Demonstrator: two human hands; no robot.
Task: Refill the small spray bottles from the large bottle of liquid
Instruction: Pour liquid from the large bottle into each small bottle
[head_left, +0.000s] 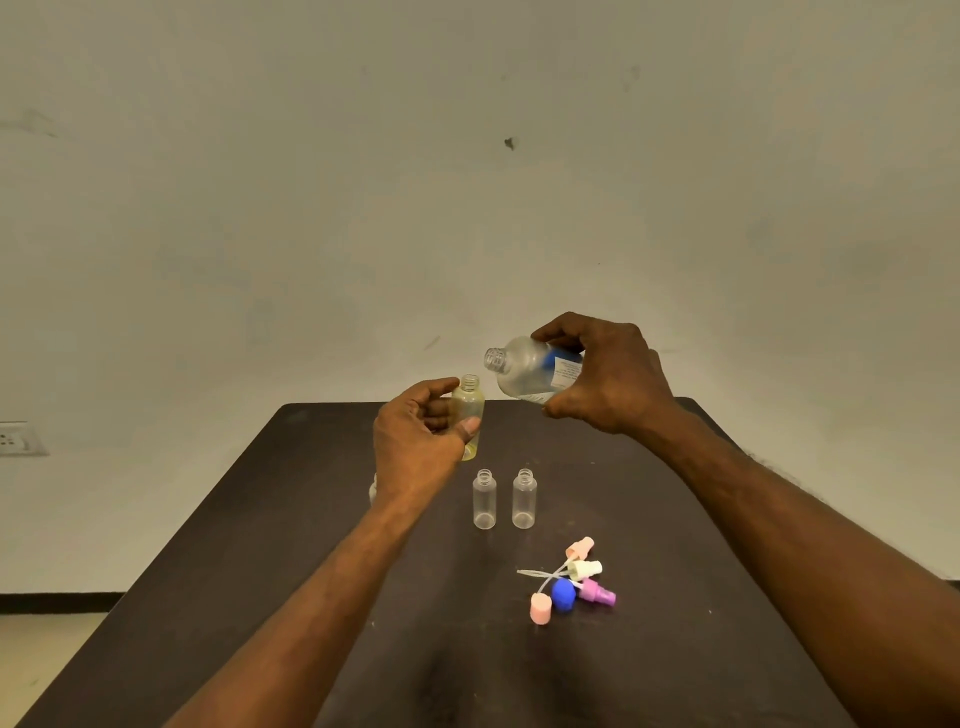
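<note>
Tilting the large bottle (530, 371) in your right grip (608, 379), its mouth at 2 o'clock above the small bottle (469, 415) your left grip (415, 447) holds.

We are seeing two bare forearms reaching in from the lower edge, no sleeves showing; the left hand (415, 447) and right hand (608, 379) are wearing no gloves, rings, watch or bracelets.

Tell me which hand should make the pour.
Right hand: it already grips the tilted large clear bottle, mouth near the small yellowish bottle in the left hand.
</note>
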